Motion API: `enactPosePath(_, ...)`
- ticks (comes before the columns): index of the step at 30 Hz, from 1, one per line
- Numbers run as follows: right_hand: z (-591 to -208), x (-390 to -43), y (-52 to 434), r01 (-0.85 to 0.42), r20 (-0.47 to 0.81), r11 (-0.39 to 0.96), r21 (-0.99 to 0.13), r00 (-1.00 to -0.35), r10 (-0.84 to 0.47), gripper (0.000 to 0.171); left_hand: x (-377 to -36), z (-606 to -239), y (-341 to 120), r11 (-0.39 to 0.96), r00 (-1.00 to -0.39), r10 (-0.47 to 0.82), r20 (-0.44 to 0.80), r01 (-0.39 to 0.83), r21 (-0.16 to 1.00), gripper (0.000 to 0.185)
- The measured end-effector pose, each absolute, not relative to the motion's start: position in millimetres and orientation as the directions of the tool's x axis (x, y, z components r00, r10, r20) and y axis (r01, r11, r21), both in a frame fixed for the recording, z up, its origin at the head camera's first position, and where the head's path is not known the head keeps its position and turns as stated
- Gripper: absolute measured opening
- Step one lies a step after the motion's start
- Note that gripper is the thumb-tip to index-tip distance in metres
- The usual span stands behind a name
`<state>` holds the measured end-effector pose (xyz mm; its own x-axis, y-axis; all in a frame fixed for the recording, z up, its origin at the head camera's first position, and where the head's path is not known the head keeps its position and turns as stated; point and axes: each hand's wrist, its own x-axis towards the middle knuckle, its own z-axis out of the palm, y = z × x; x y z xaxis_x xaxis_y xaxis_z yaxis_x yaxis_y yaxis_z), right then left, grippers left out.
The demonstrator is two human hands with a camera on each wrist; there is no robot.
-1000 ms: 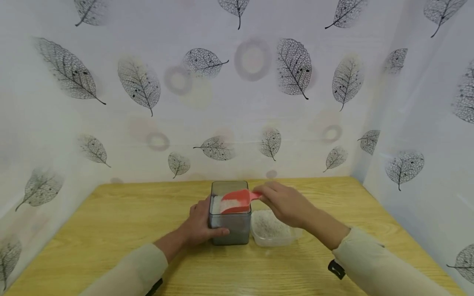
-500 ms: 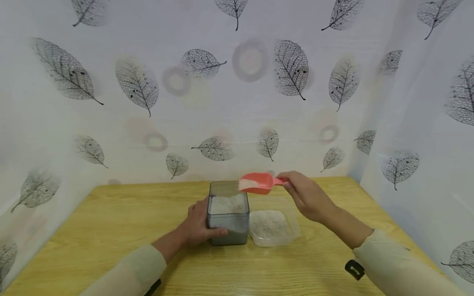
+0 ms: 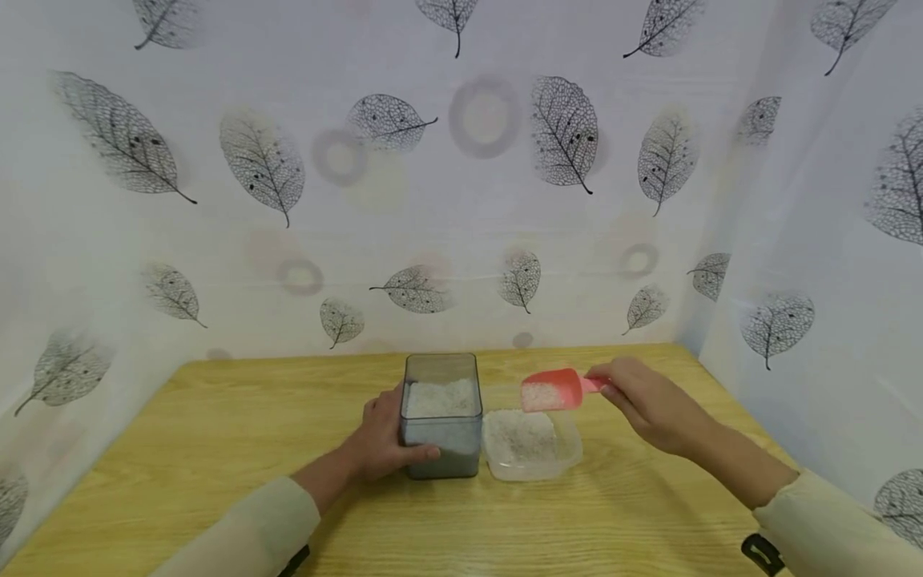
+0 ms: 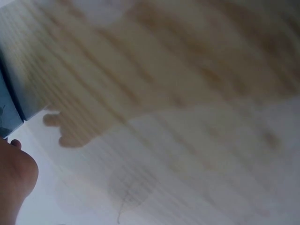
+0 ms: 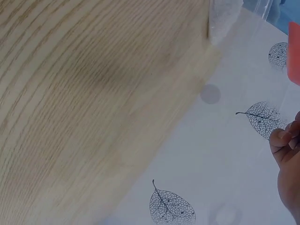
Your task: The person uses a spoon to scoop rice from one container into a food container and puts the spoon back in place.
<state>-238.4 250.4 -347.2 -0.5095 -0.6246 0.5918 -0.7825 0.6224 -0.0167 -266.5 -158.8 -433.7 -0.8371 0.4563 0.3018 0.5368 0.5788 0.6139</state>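
In the head view my left hand (image 3: pixel 378 445) holds the left side of a square grey see-through container (image 3: pixel 443 457), its thumb across the front wall. White rice-like grains (image 3: pixel 440 398) fill much of that container. My right hand (image 3: pixel 652 409) grips the handle of a red scoop (image 3: pixel 566 390), which carries a small heap of the same grains. The scoop hovers above the back right part of a clear plastic tub (image 3: pixel 571 453), which holds more grains (image 3: pixel 519 437) heaped toward its left. In the right wrist view, only the edge of the scoop (image 5: pixel 294 56) shows.
The two containers stand side by side, close together, on a wood-grain table (image 3: pixel 267 401). Behind and along both sides hangs a pale sheet (image 3: pixel 461 216) printed with leaves. A dark band (image 3: pixel 762 553) shows at the right sleeve.
My right hand has carried the scoop up from the grey container, then right and down to above the clear tub. The left hand keeps its hold on the container.
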Motion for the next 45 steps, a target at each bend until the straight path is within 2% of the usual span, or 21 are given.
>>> enactPosePath(5,-352,-239,248,-0.817,0.559,0.577,0.022,-0.468,-0.684,0.024,-267,-434,-160,0.590,-0.845,0.450,0.287,0.523,0.615,0.101)
enactPosePath(9,-353,-239,243,-0.831,0.536,0.549,0.088,-0.425,-0.729,0.016,-268,-436,-159,0.593,-0.845,0.452,0.285,0.524,0.612,0.102)
enactPosePath(11,-351,-239,240,-0.833,0.527,0.536,0.135,-0.398,-0.751,0.023,-268,-436,-159,0.591,-0.845,0.452,0.287,0.525,0.613,0.101)
enactPosePath(15,-346,-237,232,-0.833,0.509,0.493,0.250,-0.320,-0.799,0.038,-268,-436,-160,0.584,-0.840,0.455,0.295,0.531,0.614,0.100)
enactPosePath(19,-339,-234,226,-0.807,0.473,0.436,0.399,-0.226,-0.851,0.040,-268,-435,-160,0.585,-0.838,0.457,0.299,0.536,0.608,0.100)
enactPosePath(21,-334,-234,223,-0.782,0.477,0.404,0.474,-0.158,-0.865,0.043,-268,-434,-160,0.586,-0.837,0.460,0.298,0.538,0.606,0.100)
enactPosePath(25,-323,-236,218,-0.739,0.572,0.434,0.515,-0.080,-0.816,0.036,-268,-433,-159,0.578,-0.837,0.459,0.298,0.536,0.615,0.101)
enactPosePath(29,-311,-239,213,-0.735,0.688,0.534,0.418,-0.127,-0.714,0.038,-268,-432,-160,0.575,-0.836,0.458,0.302,0.538,0.617,0.102)
enactPosePath(32,-305,-240,207,-0.733,0.719,0.580,0.355,-0.182,-0.670,0.039,-268,-434,-160,0.579,-0.835,0.462,0.299,0.540,0.611,0.102)
enactPosePath(38,-296,-242,182,-0.743,0.686,0.609,0.278,-0.290,-0.667,0.043,-270,-436,-161,0.587,-0.838,0.461,0.291,0.534,0.609,0.100)
enactPosePath(42,-294,-247,160,-0.756,0.635,0.591,0.282,-0.314,-0.705,0.048,-269,-434,-161,0.594,-0.844,0.457,0.281,0.524,0.610,0.098)
enactPosePath(45,-294,-250,144,-0.767,0.570,0.553,0.326,-0.307,-0.762,0.051,-268,-433,-160,0.608,-0.853,0.448,0.268,0.510,0.608,0.096)
